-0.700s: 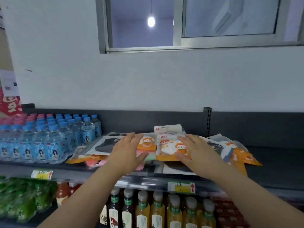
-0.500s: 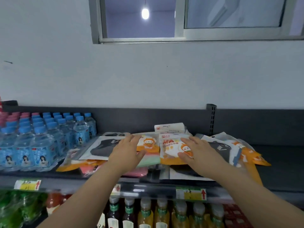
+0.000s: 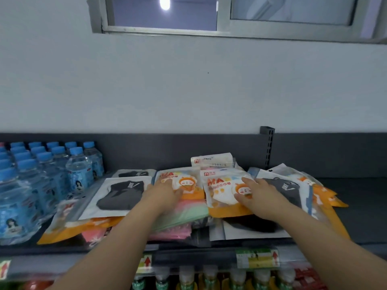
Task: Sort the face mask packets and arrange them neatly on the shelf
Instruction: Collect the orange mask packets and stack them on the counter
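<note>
Left hand (image 3: 163, 192) and right hand (image 3: 262, 194) press 2 orange packets (image 3: 222, 185) (jumbled pile).

The one head-worn camera faces a shop shelf (image 3: 356, 195) straight on, tilted slightly down, within arm's reach. Its wide angle takes in the wall (image 3: 188, 91) and window (image 3: 178, 17) above, bottles (image 3: 186, 279) below.

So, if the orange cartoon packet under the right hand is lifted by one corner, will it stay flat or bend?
Probably it bends: the orange cartoon packet looks like a thin pouch with a soft mask inside. It seems light, being flat. Its glossy film, lying on other packets, may slide when the right hand pushes.
</note>
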